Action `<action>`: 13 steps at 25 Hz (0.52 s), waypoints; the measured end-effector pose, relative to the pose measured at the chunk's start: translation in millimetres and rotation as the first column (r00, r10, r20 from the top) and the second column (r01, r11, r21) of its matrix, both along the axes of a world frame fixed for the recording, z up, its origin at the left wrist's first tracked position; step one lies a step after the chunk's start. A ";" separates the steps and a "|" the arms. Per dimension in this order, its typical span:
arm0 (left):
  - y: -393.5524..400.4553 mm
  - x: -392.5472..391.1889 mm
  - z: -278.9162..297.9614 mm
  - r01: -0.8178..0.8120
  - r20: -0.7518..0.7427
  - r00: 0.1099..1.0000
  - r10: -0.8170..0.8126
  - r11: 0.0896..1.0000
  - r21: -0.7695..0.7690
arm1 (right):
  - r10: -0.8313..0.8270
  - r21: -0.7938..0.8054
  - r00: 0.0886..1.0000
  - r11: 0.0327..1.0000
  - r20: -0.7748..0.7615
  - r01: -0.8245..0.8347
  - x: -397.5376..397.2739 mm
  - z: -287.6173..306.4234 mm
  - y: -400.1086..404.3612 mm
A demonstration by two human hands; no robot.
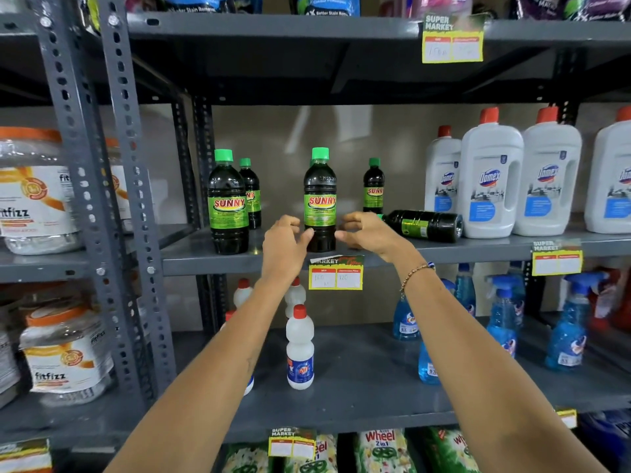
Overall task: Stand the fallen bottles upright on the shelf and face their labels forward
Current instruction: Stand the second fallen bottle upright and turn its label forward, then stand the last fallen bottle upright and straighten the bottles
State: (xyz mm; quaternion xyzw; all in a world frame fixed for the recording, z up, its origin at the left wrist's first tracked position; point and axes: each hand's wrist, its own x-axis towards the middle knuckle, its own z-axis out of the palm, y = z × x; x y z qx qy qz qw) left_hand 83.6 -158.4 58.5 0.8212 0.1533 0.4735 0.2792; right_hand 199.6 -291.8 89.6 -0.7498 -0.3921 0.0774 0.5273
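Note:
Dark Sunny bottles with green caps stand on the grey middle shelf [205, 257]. The centre bottle [320, 186] is upright with its label facing me. My left hand [285, 244] and my right hand [367, 233] flank its lower half, fingers curled and apart; only the fingertips are at its sides. Another upright bottle [228, 203] stands to the left with a smaller one [252, 192] behind it. A further one [374, 186] stands at the back right. One bottle [423, 225] lies on its side just right of my right hand, base pointing right.
White Domex jugs [490, 179] with orange caps fill the shelf's right part. A price tag [335, 273] hangs on the shelf edge below my hands. The shelf below carries white bottles [299, 349] and blue spray bottles [570, 329]. Perforated steel uprights [126, 199] stand left.

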 end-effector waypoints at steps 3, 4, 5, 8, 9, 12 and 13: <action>-36.9 8.4 -14.5 -0.045 0.250 0.968 -0.014 0.973 0.228 | -0.124 -0.005 0.987 0.992 0.106 0.125 14.5 6.1 -22.0; -49.3 13.2 -18.0 -0.016 0.255 0.965 -0.059 0.959 0.283 | -0.197 0.012 0.965 0.980 0.170 0.198 20.0 10.4 -29.8; -59.8 21.0 -21.9 -0.003 0.235 0.969 -0.079 0.943 0.333 | -0.284 0.034 0.928 0.958 0.240 0.285 25.7 15.0 -37.9; -85.0 62.2 -36.4 -0.041 0.107 0.994 -0.015 0.866 0.498 | -0.502 0.026 0.733 0.832 0.459 0.554 56.2 25.9 -67.7; -90.7 76.0 -42.2 -0.070 0.061 0.997 0.043 0.833 0.549 | -0.514 -0.044 0.678 0.780 0.526 0.625 68.1 28.8 -77.5; -93.7 102.8 -59.1 -0.157 -0.017 0.975 0.223 0.738 0.656 | -0.412 -0.302 0.645 0.637 0.644 0.709 93.4 31.4 -93.5; -90.8 107.4 -63.0 -0.193 -0.014 0.961 0.276 0.705 0.683 | -0.371 -0.353 0.658 0.620 0.655 0.701 99.5 30.7 -93.4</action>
